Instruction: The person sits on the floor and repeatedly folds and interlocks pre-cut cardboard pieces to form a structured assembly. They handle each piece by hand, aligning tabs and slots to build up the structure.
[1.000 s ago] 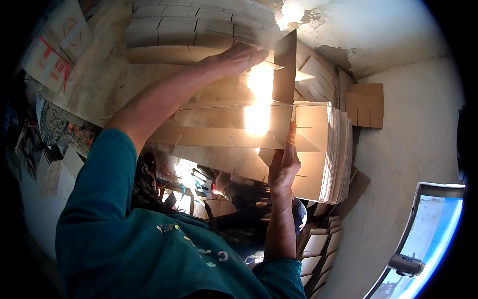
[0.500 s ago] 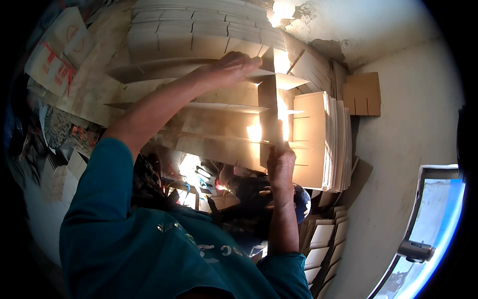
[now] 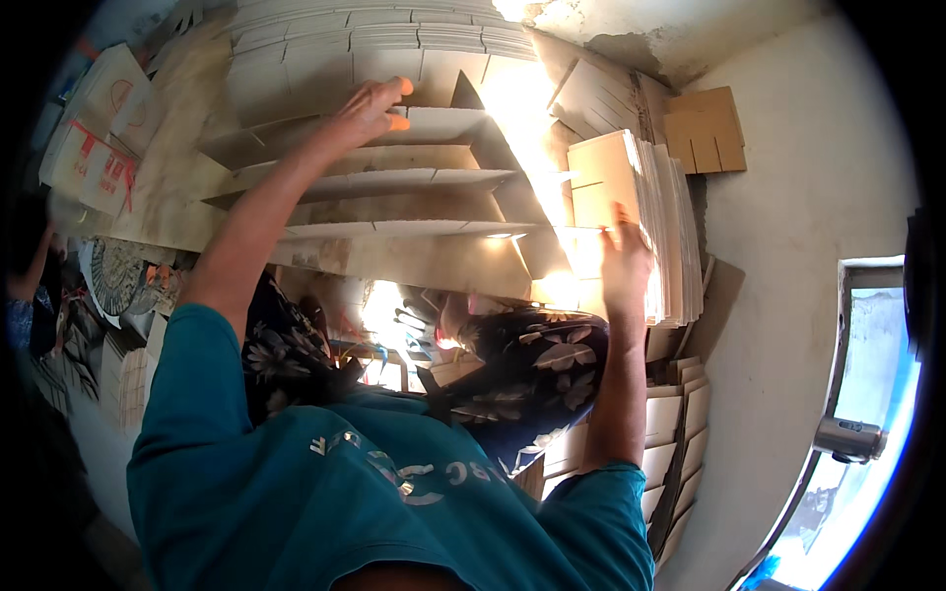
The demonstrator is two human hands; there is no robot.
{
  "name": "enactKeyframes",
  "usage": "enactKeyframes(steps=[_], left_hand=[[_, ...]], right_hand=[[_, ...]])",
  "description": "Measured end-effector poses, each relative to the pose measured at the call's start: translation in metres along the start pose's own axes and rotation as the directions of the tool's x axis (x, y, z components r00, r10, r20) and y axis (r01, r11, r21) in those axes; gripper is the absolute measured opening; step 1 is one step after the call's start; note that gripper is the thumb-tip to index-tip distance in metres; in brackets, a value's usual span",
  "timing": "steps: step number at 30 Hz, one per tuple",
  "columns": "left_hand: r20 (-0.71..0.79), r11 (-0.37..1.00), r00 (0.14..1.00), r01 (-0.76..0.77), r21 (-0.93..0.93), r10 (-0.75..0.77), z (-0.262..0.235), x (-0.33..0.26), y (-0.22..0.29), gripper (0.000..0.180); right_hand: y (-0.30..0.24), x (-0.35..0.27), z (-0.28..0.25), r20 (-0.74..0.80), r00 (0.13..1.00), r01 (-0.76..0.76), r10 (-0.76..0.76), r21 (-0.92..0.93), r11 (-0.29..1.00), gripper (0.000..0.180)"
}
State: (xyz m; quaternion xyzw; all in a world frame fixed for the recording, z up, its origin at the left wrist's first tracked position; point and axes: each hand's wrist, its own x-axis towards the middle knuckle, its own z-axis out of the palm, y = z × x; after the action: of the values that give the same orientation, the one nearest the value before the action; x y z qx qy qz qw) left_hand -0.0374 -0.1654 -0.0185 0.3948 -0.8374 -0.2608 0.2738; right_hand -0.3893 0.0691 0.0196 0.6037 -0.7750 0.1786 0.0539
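Note:
Several long cardboard divider strips (image 3: pixel 394 180) stand on edge in parallel rows across the table before me. A cross strip (image 3: pixel 519 202) joins them near their right ends. Over the farthest strips is my left hand (image 3: pixel 367 113), open, thumb and forefinger apart with nothing between them. My right hand (image 3: pixel 626 264) reaches to the front of a stack of slotted cardboard sheets (image 3: pixel 603 182) on the right. Its fingers look stretched and apart, slightly blurred, and no sheet is visibly gripped.
Piles of cardboard strips (image 3: pixel 384 67) line the table's far side. A printed carton (image 3: pixel 94 167) lies at the far left. A brown slotted sheet (image 3: pixel 705 130) leans on the right wall, and more cardboard pieces (image 3: pixel 675 433) stand low at right. Bright sunlight crosses the table.
My right hand has left the cross strip and moved right to the sheet stack. My left hand has let go of the far end of the cross strip and moved left, opening.

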Motion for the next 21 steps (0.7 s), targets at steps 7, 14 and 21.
enactKeyframes(steps=[7, 14, 21], left_hand=[[-0.151, 0.998, 0.988, 0.025, 0.065, -0.015, -0.037, -0.049, 0.016, 0.046], [-0.012, 0.984, 0.989, -0.146, 0.106, 0.148, -0.041, -0.119, 0.070, 0.051], [0.135, 0.973, 0.985, -0.132, 0.190, 0.107, -0.001, -0.138, 0.056, 0.030]], right_hand=[[0.084, -0.033, 0.006, 0.005, 0.999, -0.036, 0.043, -0.457, 0.889, 0.056], [0.105, -0.014, -0.007, -0.040, 0.948, -0.313, 0.316, 0.060, 0.948, 0.030], [-0.001, 0.009, -0.079, -0.466, 0.885, 0.013, 0.015, 0.056, 0.998, 0.030]])
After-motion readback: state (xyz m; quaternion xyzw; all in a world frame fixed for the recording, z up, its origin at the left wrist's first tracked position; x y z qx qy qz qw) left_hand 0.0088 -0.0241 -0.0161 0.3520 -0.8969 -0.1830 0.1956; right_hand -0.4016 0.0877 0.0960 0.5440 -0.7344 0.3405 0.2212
